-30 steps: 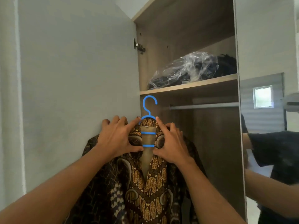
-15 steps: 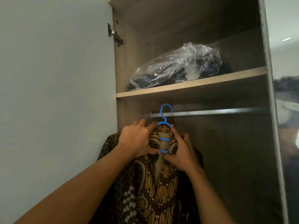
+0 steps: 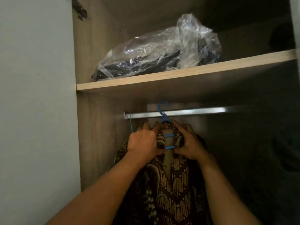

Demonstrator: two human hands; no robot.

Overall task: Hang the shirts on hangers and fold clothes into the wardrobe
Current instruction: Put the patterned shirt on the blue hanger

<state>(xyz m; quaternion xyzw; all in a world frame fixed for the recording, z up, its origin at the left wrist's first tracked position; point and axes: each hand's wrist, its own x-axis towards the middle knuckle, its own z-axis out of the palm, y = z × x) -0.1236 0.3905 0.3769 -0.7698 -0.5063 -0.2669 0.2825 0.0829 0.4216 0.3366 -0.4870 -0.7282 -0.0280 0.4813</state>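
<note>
A brown batik shirt (image 3: 172, 189) with gold patterns hangs on a blue plastic hanger (image 3: 169, 142). My left hand (image 3: 144, 142) grips the shirt's left collar and shoulder. My right hand (image 3: 189, 144) pinches the right collar beside the hanger's lower crossbar. The hanger's hook (image 3: 162, 109) rises in front of the metal wardrobe rail (image 3: 203, 110), its tip above the rail; whether it rests on the rail is unclear. The shirt's lower part runs out of the frame.
A wooden shelf (image 3: 211, 67) above the rail carries a clear plastic bag of dark clothes (image 3: 159, 52). The open wardrobe door (image 3: 35, 111) fills the left side. A thin teal hanger (image 3: 131, 125) hangs at the rail's left end. The wardrobe's right interior is dark.
Both hands have carried the shirt and hanger up and further into the wardrobe, so the hook now overlaps the rail. The view has moved closer and deeper inside.
</note>
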